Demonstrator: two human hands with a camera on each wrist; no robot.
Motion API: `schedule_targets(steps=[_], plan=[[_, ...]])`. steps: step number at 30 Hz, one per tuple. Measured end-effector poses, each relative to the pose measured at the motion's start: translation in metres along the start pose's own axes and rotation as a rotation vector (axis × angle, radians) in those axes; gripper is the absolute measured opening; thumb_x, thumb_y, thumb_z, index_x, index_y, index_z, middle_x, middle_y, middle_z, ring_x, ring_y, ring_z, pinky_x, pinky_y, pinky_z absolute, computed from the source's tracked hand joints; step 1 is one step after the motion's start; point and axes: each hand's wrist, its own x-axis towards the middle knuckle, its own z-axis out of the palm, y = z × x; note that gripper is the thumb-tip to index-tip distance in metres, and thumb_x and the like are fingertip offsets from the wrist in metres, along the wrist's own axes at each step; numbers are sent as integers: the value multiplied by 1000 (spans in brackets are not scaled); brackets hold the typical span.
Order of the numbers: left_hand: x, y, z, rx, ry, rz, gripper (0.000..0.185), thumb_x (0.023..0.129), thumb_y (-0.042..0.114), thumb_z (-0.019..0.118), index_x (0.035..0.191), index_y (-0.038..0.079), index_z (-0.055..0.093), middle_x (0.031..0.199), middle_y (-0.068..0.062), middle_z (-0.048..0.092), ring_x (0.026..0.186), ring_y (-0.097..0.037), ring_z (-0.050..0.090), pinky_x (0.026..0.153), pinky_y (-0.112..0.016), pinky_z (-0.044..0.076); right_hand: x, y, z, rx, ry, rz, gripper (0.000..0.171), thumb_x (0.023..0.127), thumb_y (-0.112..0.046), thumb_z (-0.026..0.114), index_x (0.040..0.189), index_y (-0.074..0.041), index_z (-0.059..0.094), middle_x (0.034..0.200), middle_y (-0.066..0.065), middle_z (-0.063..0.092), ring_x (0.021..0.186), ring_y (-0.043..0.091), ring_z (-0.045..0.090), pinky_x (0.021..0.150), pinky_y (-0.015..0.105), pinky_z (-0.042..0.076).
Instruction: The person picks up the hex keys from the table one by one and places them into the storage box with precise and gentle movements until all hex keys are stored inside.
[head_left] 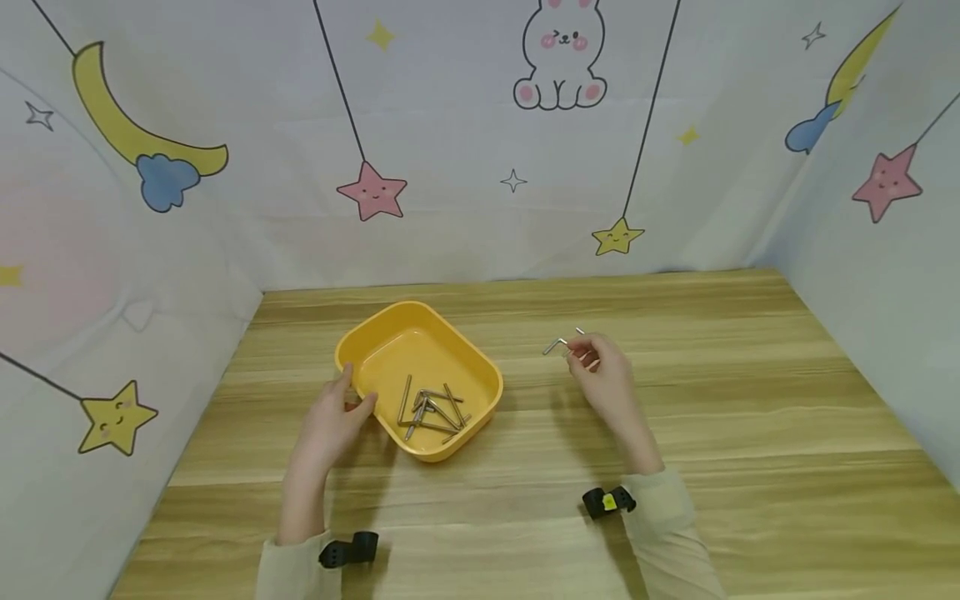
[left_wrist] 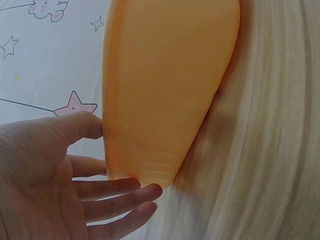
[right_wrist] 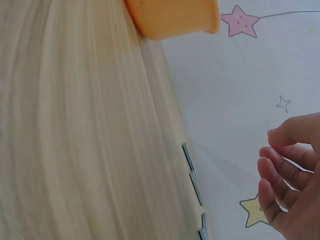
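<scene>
A light wood-grain laminate desk (head_left: pixel 750 433) fills the floor of the enclosure, its planks running left to right. Pale printed fabric walls (head_left: pixel 450 217) meet the desk's far edge and both side edges. The print carries a white seated rabbit (head_left: pixel 560 54), pink smiling stars (head_left: pixel 372 192), yellow stars (head_left: pixel 617 237), a yellow crescent moon with a blue cloud (head_left: pixel 138 137), and thin dark strings. Lighting is even and soft.

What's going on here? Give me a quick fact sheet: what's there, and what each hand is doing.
Surface: wooden table
Container: yellow tray
Inside tray: several hex keys
Left hand: fingers straight, touching the tray's near-left rim
Right hand: right of the tray, beside loose hex keys on the table; grip unclear
Backdrop: cartoon cloth
</scene>
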Motion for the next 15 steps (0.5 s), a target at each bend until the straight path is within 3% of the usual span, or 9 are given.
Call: schedule_targets(steps=[8,15], plan=[[1,-1,0,6,0,2,74,98,34,49,153,-1,13,150,-30,31,116,-39,55,98,-54,45,0,13,-9,-93,4,48,16,82,3,65,97,2,64,92,18,64,78,26,61,67,20,44],[0,0,-1,7,-2,-1,74,98,35,49,153,0,12,150,-30,30,116,-39,55,99,-55,43,1,25,-16,-153,-64,118,21,85,-3,63,105,4,63,96,19,63,84,30,61,75,32,48]])
